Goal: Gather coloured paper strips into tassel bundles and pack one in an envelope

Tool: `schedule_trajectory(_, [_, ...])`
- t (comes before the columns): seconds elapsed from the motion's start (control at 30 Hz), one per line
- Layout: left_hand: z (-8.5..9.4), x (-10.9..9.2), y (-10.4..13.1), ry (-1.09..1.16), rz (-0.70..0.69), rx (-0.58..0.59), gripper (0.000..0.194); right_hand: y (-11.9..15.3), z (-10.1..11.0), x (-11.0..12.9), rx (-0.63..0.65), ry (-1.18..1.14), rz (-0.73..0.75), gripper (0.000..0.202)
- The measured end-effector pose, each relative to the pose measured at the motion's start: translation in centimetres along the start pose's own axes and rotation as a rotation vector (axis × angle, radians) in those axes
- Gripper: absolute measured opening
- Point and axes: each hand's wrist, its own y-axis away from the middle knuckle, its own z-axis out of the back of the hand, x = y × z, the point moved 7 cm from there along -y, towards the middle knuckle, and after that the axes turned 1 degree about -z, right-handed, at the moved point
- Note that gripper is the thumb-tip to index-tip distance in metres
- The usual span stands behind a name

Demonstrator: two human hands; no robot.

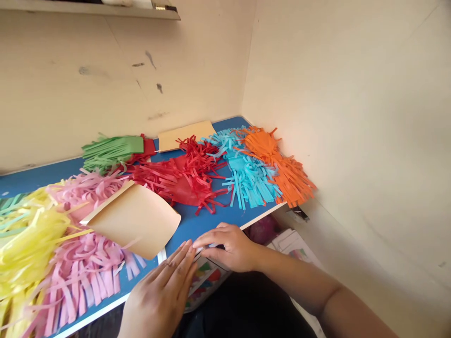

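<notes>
My left hand (pixel 164 288) lies at the front edge of the blue table, fingers stretched out flat and side by side. Its fingertips meet those of my right hand (pixel 229 248), which is bent with thumb and fingers drawn together. A small pale bit shows between the fingertips, too hidden to name. Just beyond my left hand, a cream paper sheet (pixel 136 218) with a folded edge rests partly over pink fringed paper (pixel 88 263). Red fringed paper (pixel 186 183) lies behind the hands.
Yellow fringed paper (pixel 31 244) spreads at the left, green (pixel 114 150) at the back. Blue (pixel 248 173) and orange (pixel 282 164) bundles lie right, by the wall. Another cream sheet (pixel 186 134) sits behind. The table (pixel 214 218) ends at a white edge; a shelf (pixel 88 9) hangs above.
</notes>
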Motion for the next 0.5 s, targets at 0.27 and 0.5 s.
schedule_trajectory(0.27, [0.5, 4.1, 3.9, 0.239, 0.164, -0.081, 0.024, 0.3, 0.8, -0.9, -0.132, -0.056, 0.044, 0.015])
schedule_trajectory(0.5, [-0.8, 5.3, 6.1, 0.49, 0.418, -0.291, 0.009, -5.7, 1.1, -2.4, 0.109, -0.267, -0.038, 0.029])
